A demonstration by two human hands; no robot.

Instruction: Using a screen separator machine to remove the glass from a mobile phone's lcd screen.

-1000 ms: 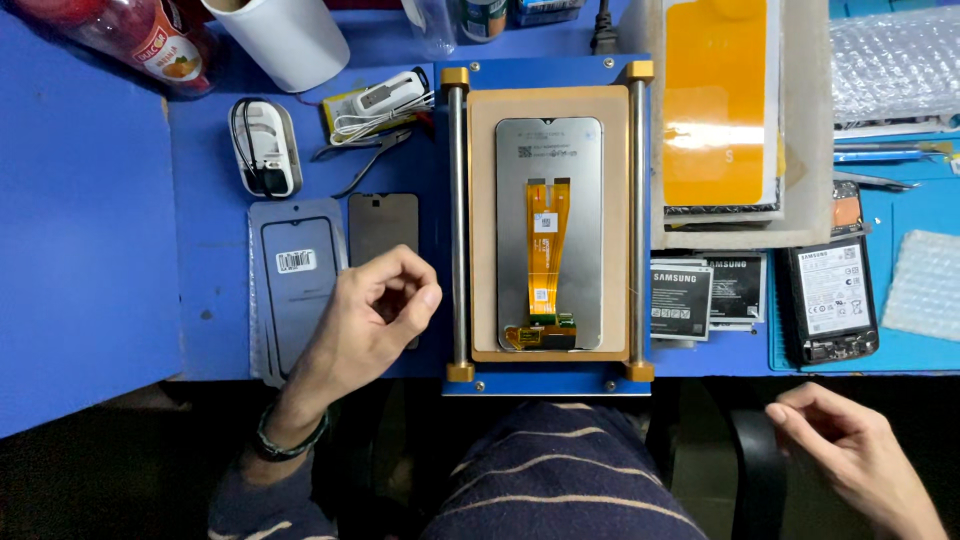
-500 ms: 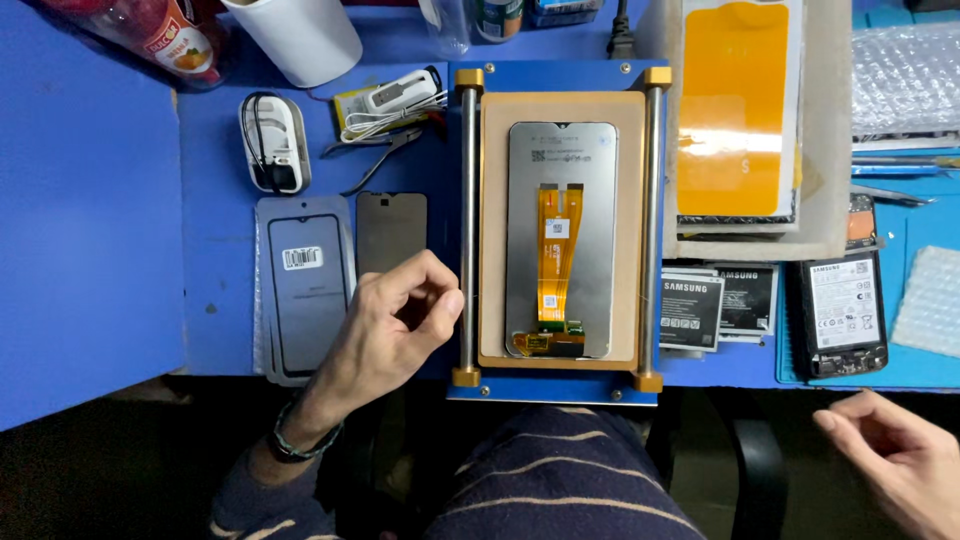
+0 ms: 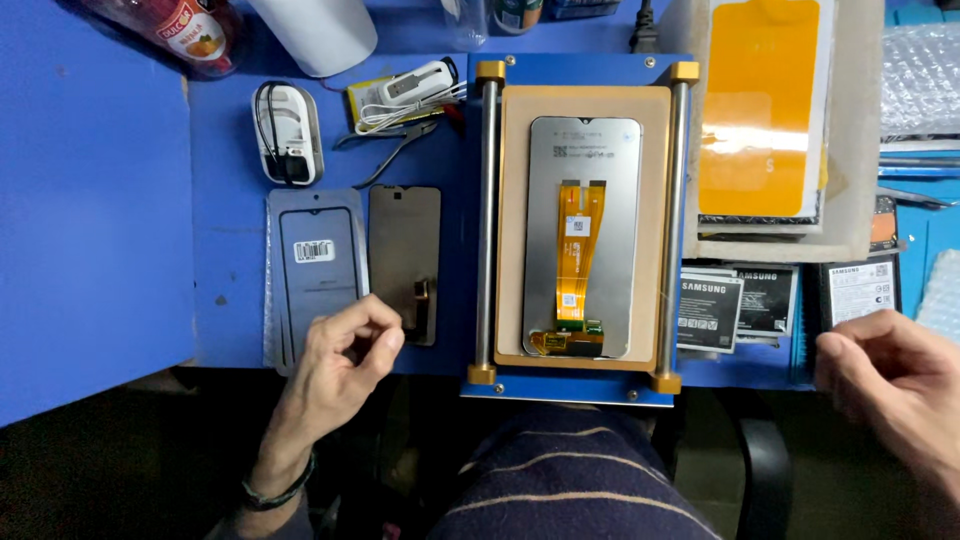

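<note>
Head-camera view: a left hand (image 3: 335,365) is seen at the near edge of a blue workbench (image 3: 100,200), its fingers curled with thumb and forefinger pinched together just below a dark phone screen (image 3: 404,262) and a glass panel (image 3: 315,270) laid side by side. A right hand (image 3: 890,375) is held loosely curled, holding nothing, beside black battery packs (image 3: 735,300). Between the hands, a display panel with an orange ribbon cable (image 3: 582,235) is laid face down in a blue clamping frame (image 3: 575,385).
</note>
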